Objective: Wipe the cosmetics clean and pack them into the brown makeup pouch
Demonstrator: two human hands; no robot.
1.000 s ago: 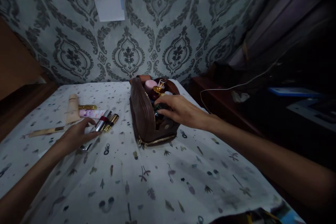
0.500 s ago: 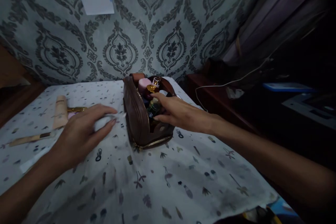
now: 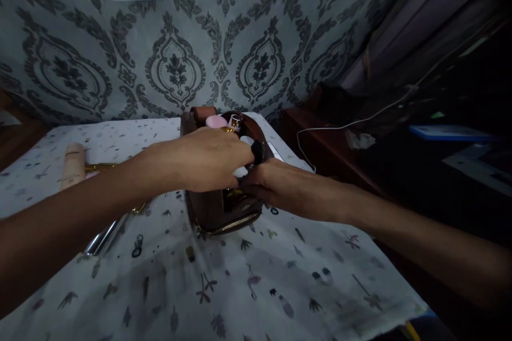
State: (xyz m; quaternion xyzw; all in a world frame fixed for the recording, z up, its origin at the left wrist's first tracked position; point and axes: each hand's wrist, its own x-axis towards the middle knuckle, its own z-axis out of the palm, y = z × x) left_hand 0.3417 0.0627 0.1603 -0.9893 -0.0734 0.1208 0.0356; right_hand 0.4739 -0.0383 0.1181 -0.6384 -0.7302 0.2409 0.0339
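Note:
A brown makeup bag (image 3: 208, 208) stands unzipped on the cloth-covered table, packed with cosmetics. Among them are a pink round lid (image 3: 216, 121) and a gold-collared bottle (image 3: 235, 121). My left hand (image 3: 200, 157) reaches across the bag's near side, its fingers closed on a small white item (image 3: 240, 172) just above the opening. At the bag's right edge, my right hand (image 3: 276, 181) dips its fingers inside, close to my left fingertips. Those right fingers are mostly hidden, so I cannot see what they touch.
On the left of the patterned tablecloth (image 3: 248, 282) lie a beige tube (image 3: 74, 160), a gold item (image 3: 102, 167) and a shiny silver item (image 3: 102, 237). The papered wall (image 3: 224, 37) rises behind. A white cable (image 3: 340, 129) runs over dark red furniture (image 3: 292, 122) on the right.
My left hand has moved right from the open cloth to the bag's mouth, carrying the white item. My right hand has shifted slightly toward me at the bag's edge.

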